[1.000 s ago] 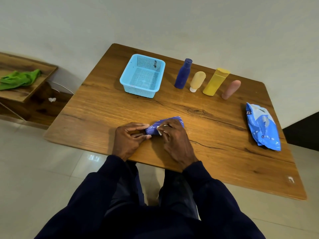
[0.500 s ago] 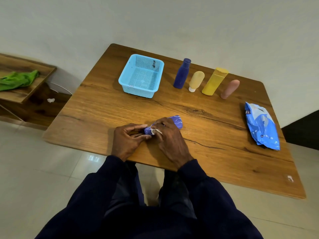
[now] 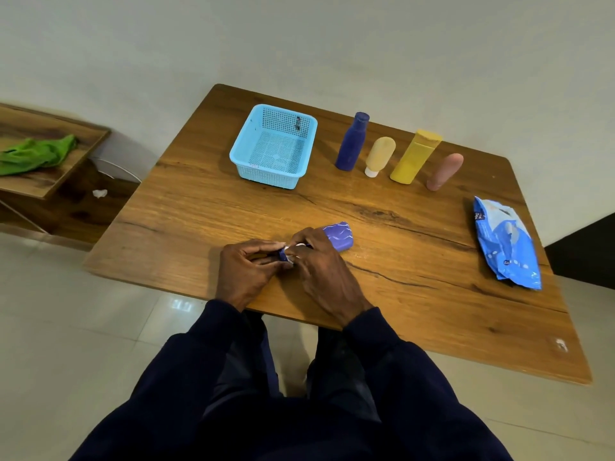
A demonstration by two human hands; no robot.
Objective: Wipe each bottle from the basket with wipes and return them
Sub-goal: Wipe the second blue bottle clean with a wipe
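Note:
A purple bottle [image 3: 337,236] lies on its side near the front of the wooden table [image 3: 399,261]. My left hand [image 3: 248,271] pinches its near end. My right hand [image 3: 324,267] lies over its middle, fingers curled on a white wipe [image 3: 294,252] pressed against the bottle. The light blue basket [image 3: 274,146] stands at the back with no bottles in it. To its right stand a dark blue bottle [image 3: 352,141], a cream tube [image 3: 379,156], a yellow bottle [image 3: 416,156] and a pink tube [image 3: 444,171].
A blue pack of wipes [image 3: 506,244] lies at the table's right side. A low wooden shelf [image 3: 50,181] with a green cloth [image 3: 35,154] stands to the left of the table. A small white scrap [image 3: 560,344] sits near the front right corner.
My right hand with the wipe has slid along the purple bottle toward its near end. More of the bottle's far end shows now. My left hand keeps its hold.

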